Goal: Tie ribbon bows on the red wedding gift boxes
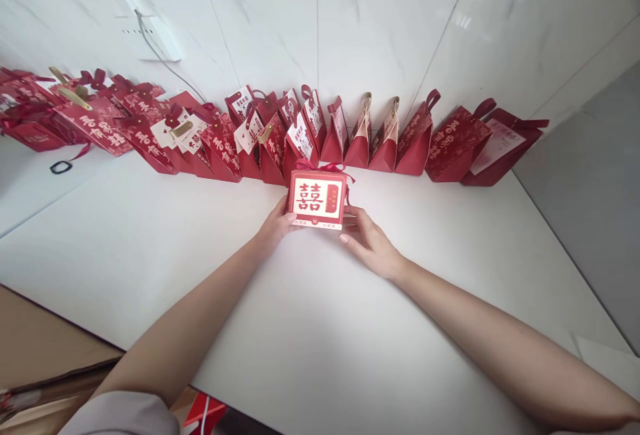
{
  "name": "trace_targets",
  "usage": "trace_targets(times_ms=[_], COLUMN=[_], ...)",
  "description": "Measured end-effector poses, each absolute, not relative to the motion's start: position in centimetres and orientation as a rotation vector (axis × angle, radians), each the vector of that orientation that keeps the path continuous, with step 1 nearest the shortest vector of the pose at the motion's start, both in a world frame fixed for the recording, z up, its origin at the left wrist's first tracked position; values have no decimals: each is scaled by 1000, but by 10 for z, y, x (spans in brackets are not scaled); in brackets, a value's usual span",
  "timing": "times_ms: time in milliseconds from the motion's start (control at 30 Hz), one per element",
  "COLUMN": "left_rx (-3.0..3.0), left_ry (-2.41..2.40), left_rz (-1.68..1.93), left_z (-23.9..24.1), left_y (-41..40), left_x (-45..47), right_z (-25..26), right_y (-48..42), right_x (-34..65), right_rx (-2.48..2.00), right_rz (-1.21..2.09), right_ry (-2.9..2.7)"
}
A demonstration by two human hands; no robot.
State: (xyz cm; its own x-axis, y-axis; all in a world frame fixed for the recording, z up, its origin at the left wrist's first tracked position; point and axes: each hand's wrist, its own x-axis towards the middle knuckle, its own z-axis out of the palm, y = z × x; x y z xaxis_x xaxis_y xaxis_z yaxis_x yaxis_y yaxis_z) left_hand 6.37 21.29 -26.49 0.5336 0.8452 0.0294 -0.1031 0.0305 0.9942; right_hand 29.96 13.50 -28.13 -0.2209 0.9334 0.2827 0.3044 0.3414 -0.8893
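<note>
A small red and white gift box (316, 200) with a double-happiness character on its front stands upright between my two hands, above the white table. A dark red ribbon bow (320, 167) tops it. My left hand (277, 227) grips the lower left corner, thumb on the front and the other fingers hidden behind. At the right edge, my right hand (369, 241) holds the box loosely. Its fingertips reach behind the side, and the thumb lies by the lower right corner. Just behind the box stands a row of red gift boxes (273, 148), some with white cards and ribbon loops.
More red boxes (93, 125) crowd the far left, with a black loop-shaped item (61, 167) in front. Behind the white table (320, 328) rises a tiled wall (280, 21) with a socket strip (150, 40) and grey cable. Cardboard (45, 341) lies below the table's left edge.
</note>
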Motion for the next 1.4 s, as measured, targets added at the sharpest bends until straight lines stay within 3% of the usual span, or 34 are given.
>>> trace_targets(times_ms=[400, 1400], left_rx=[1460, 1364], left_ry=[522, 726], left_rz=[723, 659], left_z=[-258, -262], left_y=[209, 213], left_x=[64, 59], right_z=[-280, -283], right_y=[139, 129], right_x=[305, 297], right_rx=[-955, -1126], right_rz=[1062, 943], right_ry=[-1664, -1413])
